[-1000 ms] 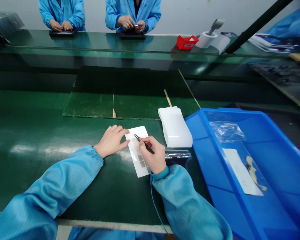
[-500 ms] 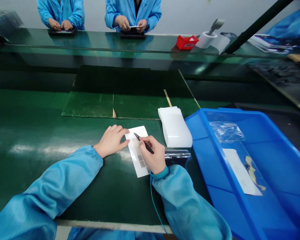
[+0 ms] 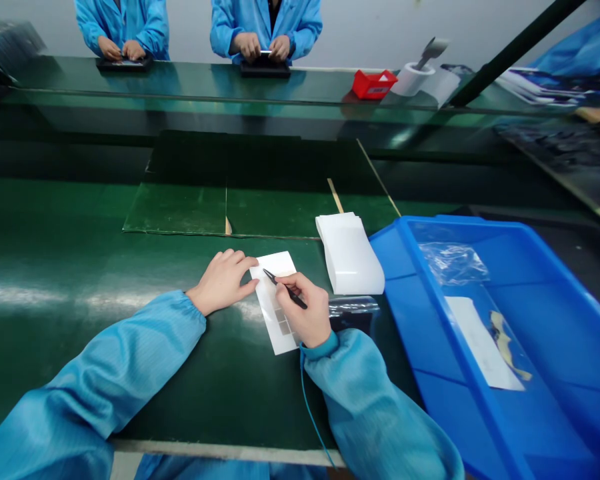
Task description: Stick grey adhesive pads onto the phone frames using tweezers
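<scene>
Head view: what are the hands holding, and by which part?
The right hand holds black tweezers partway along, behind the pointed tip. The left hand only touches the white sheet, near its upper-left corner.

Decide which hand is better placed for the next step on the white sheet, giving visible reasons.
Likely the right hand: it grips a dark pointed tool, tip over the white sheet. The left hand touches the sheet's upper left edge, apparently steadying it.
</scene>
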A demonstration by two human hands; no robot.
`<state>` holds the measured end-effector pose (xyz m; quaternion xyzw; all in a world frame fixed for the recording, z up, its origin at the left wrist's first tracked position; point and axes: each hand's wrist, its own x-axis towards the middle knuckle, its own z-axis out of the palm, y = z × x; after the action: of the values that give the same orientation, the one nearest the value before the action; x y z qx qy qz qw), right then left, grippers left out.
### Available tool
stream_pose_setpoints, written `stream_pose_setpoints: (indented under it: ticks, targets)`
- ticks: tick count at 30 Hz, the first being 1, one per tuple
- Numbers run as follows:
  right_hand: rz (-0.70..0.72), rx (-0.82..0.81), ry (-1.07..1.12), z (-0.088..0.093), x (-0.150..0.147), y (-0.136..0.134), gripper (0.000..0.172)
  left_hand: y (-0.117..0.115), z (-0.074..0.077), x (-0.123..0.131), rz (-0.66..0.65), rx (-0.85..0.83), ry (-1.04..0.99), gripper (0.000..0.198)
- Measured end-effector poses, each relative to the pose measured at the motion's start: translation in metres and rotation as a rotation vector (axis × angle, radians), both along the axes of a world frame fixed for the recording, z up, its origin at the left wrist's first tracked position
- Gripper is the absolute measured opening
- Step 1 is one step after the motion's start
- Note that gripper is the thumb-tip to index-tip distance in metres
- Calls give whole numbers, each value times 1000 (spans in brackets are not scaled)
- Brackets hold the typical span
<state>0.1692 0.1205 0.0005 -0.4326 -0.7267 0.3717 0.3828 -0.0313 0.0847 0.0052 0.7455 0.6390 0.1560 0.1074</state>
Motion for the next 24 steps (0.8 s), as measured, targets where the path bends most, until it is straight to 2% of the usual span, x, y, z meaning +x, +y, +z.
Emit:
stream_pose_setpoints:
  ticks: [3, 8, 11, 14, 19, 24]
  targets:
    - [17, 20, -17, 2, -1, -1, 8, 0, 0, 0, 0, -3, 2, 33]
    - [-106, 96, -61, 1, -1, -6, 6, 0, 0, 0, 0, 2, 7, 33]
    - [-119, 119, -89, 0, 0, -7, 5, 0, 0, 0, 2, -5, 10, 33]
    - [-121, 78, -51, -3, 1, -4, 6, -1, -1, 0, 2, -4, 5, 33]
    - [-95, -82, 104, -8, 1, 4, 14, 0, -1, -1, -3, 13, 9, 34]
    - [-42, -83, 88, -8, 1, 4, 15, -1, 1, 0, -6, 13, 9, 33]
